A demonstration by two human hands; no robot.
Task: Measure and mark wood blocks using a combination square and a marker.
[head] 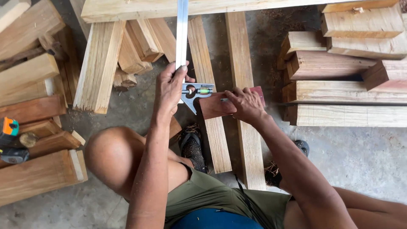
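Left hand (170, 87) wraps closed around the steel blade of a combination square (196, 92), pressing it down just above the tool's dark head, where a small green level vial shows. That blade runs as a long pale strip straight away from the person toward the top of the view, crossing over stacked lumber. Right hand (246, 105) lies just to the right of the square's head, fingers curled closed around a thin pencil (224, 100) whose tip points left toward the head, and the palm rests on a small reddish wood block (214, 106). The block sits touching the square's head on its right side, lying across 2 long pale planks (216, 140) that run side by side on the concrete floor (360, 157) toward the person. So the square is under and beside the left hand, and the block is directly under the right hand, with both hands near each other. The person squats, bare knees on either side, dark shoes close beside the planks. Piles of cut timber blocks (352, 72) lie to the left and right, and an orange and black power tool (8, 135) rests at the far left edge.
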